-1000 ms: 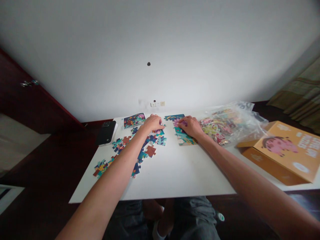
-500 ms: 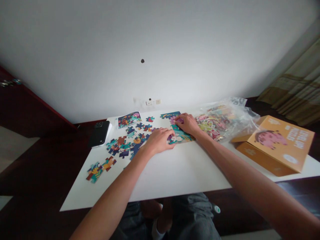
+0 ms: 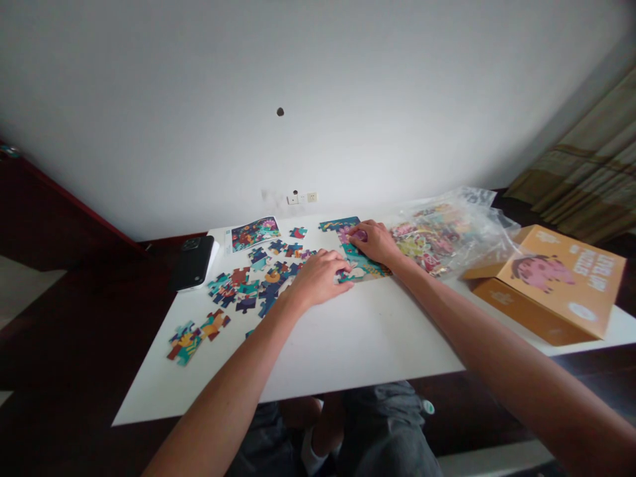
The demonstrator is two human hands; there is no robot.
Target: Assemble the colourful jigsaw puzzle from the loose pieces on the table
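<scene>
1. Grip, left hand (image 3: 325,275): fingers curled down at the near-left corner of the joined puzzle panel (image 3: 366,267). A bit of purple showed under the fingertips; I could not tell whether a piece was pinched or only pressed.
2. Grip, right hand (image 3: 372,242): laid over the panel's right side, thumb and forefinger close together above pink-purple print. Whether they clasped anything I could not tell. Placement looked to me like steadying, the weight of the hand keeping the panel from sliding.
3. Pose: both backs of the hands turned up, fingers bent. Left forearm slanted in from the lower left; right forearm reached in from the lower right, at full stretch by the look of it. Hands near each other, not touching.
4. Panel lay flat on the white counter (image 3: 372,338), toward its far side, between loose pieces (image 3: 272,281) and a clear plastic bag (image 3: 437,238) of more pieces. Loose ones spread to the left, presumably for the left hand's easy reach.
5. Printed sheet (image 3: 256,233) lay face up beyond the pieces, likely so it could be glanced at. Dark phone (image 3: 193,263) beside it; orange box (image 3: 561,275) well right, out of the way.
</scene>
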